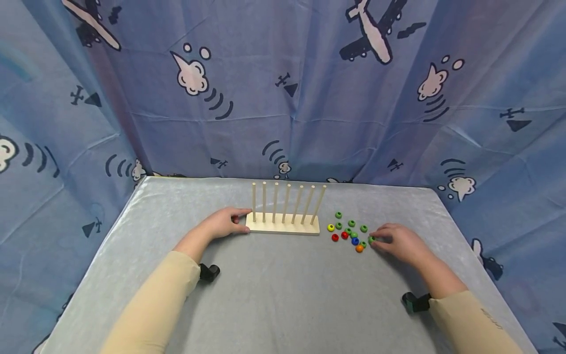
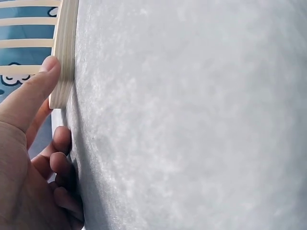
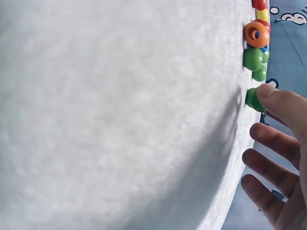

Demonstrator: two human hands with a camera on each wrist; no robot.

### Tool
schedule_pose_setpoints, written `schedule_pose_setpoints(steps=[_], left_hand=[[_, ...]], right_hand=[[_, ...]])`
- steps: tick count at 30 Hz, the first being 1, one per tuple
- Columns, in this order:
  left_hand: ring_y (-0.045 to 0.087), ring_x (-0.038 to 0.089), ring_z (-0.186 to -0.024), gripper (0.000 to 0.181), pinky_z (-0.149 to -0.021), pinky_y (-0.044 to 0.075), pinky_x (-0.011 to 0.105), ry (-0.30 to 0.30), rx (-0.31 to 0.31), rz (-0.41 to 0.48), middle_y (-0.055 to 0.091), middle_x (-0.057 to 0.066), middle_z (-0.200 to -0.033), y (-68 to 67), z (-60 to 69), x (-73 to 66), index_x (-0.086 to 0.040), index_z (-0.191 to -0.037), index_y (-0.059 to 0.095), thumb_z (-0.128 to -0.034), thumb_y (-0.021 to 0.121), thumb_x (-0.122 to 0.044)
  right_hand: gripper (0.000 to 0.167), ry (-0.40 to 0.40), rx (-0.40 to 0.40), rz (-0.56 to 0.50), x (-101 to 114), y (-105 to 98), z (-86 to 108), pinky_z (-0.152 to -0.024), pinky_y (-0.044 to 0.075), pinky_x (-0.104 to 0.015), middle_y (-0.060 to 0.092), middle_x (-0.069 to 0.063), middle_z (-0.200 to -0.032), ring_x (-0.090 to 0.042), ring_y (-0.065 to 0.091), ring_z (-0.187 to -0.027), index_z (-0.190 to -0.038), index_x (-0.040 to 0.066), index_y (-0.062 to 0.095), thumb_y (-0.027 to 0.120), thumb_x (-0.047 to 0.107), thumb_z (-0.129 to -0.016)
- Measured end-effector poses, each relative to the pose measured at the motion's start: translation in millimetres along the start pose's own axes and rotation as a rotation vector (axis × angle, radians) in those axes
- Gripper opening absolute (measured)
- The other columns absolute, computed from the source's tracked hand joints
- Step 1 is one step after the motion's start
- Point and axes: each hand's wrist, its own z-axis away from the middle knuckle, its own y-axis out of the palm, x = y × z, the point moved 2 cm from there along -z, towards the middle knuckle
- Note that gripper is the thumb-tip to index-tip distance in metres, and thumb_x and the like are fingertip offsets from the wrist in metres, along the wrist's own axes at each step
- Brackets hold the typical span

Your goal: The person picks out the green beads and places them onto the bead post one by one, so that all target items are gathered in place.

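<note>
A pale wooden base (image 1: 283,227) with several upright pegs stands on the table. The left hand (image 1: 224,222) grips its left end, thumb on the front edge in the left wrist view, where the base (image 2: 64,62) shows at the upper left. Right of the base lie loose beads: several green, red ones (image 1: 335,237), a yellow one (image 1: 330,227), a blue one (image 1: 355,241) and an orange one (image 1: 359,249). At the right side of this group, the right hand (image 1: 400,242) pinches a green bead (image 3: 253,99) between thumb and forefinger, its other fingers spread. The pegs carry no beads.
A grey cloth (image 1: 274,295) covers the table. Behind it and at both sides hangs a blue curtain (image 1: 256,64) with airplane and cloud prints. A black strap mount (image 1: 209,273) is on the left wrist, another (image 1: 415,303) on the right.
</note>
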Motion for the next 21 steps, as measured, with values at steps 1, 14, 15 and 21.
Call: schedule_pose_setpoints(steps=[1, 14, 15, 21], left_hand=[[0.039, 0.016, -0.067, 0.066, -0.066, 0.034, 0.033, -0.001, 0.001, -0.002, 0.047, 0.001, -0.076, -0.1, 0.4, -0.5, -0.024, -0.146, 0.053, -0.0862, 0.078, -0.038], [0.036, 0.015, -0.064, 0.067, -0.064, 0.032, 0.032, -0.017, 0.014, 0.008, 0.043, -0.001, -0.072, -0.8, 3.4, -3.4, -0.024, -0.146, 0.053, -0.0858, 0.078, -0.039], [0.035, 0.015, -0.064, 0.067, -0.064, 0.032, 0.032, -0.017, 0.017, 0.006, 0.043, -0.001, -0.072, -0.6, 3.5, -3.4, -0.024, -0.146, 0.052, -0.086, 0.078, -0.039], [0.036, 0.016, -0.065, 0.067, -0.064, 0.032, 0.033, -0.013, 0.006, 0.007, 0.043, 0.001, -0.074, -0.8, 2.2, -2.6, -0.023, -0.146, 0.053, -0.0865, 0.078, -0.038]], right_hand=[[0.024, 0.003, -0.001, -0.001, 0, -1, 0.0, -0.087, 0.048, -0.054, 0.069, -0.009, -0.103, -0.032, 0.064, -0.098, -0.108, 0.009, 0.078, 0.076, 0.019, -0.087], [0.028, 0.028, -0.031, 0.007, 15, -20, 3.2, -0.092, 0.046, -0.057, 0.068, -0.014, -0.113, -0.038, 0.061, -0.11, -0.116, 0.01, 0.076, 0.074, 0.021, -0.09], [0.028, 0.032, -0.035, 0.003, 17, -21, 3.0, -0.092, 0.045, -0.057, 0.068, -0.014, -0.114, -0.038, 0.06, -0.11, -0.116, 0.01, 0.075, 0.074, 0.021, -0.09], [0.031, 0.021, -0.085, -0.019, 29, -30, -1.5, -0.092, 0.046, -0.057, 0.07, -0.013, -0.114, -0.036, 0.061, -0.11, -0.119, 0.01, 0.074, 0.074, 0.022, -0.09]])
